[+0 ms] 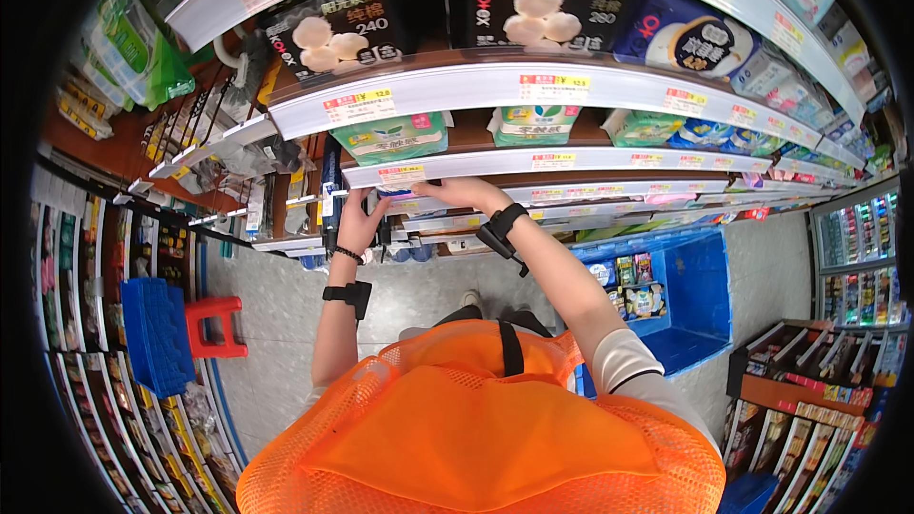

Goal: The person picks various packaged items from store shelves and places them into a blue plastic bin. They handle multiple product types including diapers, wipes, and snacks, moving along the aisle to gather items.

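Note:
My left hand [359, 220] reaches in at the left end of a low shelf, thumb spread toward the right. From the other side comes my right hand [463, 193], its fingers bent under the shelf's price rail [485, 165]. Between the two hands a sliver of a blue and white pack [395, 193] shows, close to both thumbs. The rail hides most of that pack and several fingertips, so the grip is unclear. Just above stands a green sanitary pad pack [391, 139], with another green pack [532, 126] to its right.
Black Kotex packs [335, 36] fill the upper shelf. Metal hooks with hanging goods [207, 132] jut out at left. A blue crate [696, 300] holding several packs stands at my right. A red stool [216, 327] and blue basket [153, 335] are behind me at left.

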A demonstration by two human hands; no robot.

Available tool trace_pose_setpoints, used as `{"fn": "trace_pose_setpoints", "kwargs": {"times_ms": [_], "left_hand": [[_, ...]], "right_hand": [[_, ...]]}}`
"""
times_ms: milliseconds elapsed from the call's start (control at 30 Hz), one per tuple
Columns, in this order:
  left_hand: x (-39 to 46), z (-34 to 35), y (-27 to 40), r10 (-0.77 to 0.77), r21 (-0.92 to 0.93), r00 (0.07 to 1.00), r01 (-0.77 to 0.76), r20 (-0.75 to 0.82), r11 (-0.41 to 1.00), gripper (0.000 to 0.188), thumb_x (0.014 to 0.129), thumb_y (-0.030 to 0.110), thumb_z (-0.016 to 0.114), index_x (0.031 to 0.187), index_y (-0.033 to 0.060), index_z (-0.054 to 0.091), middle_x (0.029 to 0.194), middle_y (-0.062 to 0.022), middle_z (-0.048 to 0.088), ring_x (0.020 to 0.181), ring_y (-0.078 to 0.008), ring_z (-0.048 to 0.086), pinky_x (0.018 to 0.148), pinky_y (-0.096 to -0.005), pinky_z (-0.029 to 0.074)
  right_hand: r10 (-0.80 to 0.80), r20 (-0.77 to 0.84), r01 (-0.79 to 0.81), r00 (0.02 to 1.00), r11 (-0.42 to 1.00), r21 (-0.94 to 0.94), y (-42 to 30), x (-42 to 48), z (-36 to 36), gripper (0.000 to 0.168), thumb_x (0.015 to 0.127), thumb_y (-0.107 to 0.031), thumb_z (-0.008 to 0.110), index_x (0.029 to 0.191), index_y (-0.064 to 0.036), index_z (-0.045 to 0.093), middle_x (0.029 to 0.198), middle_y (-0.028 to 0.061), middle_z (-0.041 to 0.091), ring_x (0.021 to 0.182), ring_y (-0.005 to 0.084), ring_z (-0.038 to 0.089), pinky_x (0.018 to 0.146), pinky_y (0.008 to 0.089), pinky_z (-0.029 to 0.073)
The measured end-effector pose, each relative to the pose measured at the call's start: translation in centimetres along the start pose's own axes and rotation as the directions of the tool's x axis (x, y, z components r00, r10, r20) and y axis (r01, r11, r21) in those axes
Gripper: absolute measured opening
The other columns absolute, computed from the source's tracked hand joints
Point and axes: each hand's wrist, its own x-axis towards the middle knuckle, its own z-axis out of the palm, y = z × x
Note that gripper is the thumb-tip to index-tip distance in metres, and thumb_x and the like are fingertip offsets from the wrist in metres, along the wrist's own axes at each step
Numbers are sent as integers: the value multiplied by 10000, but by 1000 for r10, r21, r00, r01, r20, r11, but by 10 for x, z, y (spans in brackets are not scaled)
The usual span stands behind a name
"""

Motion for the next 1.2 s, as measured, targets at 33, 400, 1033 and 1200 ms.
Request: {"fn": "trace_pose_setpoints", "kwargs": {"times_ms": [33, 400, 1033, 1200], "left_hand": [[-1, 2, -3, -18, 35, 1000, 19, -25, 999, 453, 846, 130, 721, 1219, -35, 524, 1149, -210, 651, 1094, -321, 629, 908, -380, 480], [-6, 29, 6, -96, 172, 971, 136, -220, 976, 467, 849, 136, 720, 1227, -19, 493, 1181, -205, 638, 1105, -321, 636, 844, -404, 513], [-41, 54, 34, 35, 429, 982, 50, -187, 902, 765, 805, 135, 697, 1440, -29, 303, 1426, -244, 405, 1353, -395, 345, 1141, -513, 221], [-86, 99, 73, 76, 332, 992, -37, -105, 942, 738, 812, 72, 681, 1444, -8, 310, 1471, -255, 325, 1364, -420, 314, 1116, -475, 270]], "right_hand": [[-6, -34, 5, 999, 999, -35, 0, 0, 4, 531, 953, -448, 554, 1291, -39, 552, 1245, 174, 624, 1113, 320, 596, 937, 362, 459], [-265, -411, 149, 873, 945, -292, 27, 3, 31, 476, 857, -341, 663, 1168, 11, 579, 1094, 259, 630, 1023, 428, 596, 894, 478, 479], [-252, -498, 44, 829, 919, -392, 9, -32, 38, 496, 861, -246, 651, 1270, -25, 478, 1263, 234, 558, 1154, 425, 526, 1021, 462, 407], [-318, -637, 173, 702, 944, -281, 17, -150, 44, 238, 862, -147, 661, 1066, -41, 599, 1226, 141, 585, 1097, 371, 561, 938, 434, 460]]}}
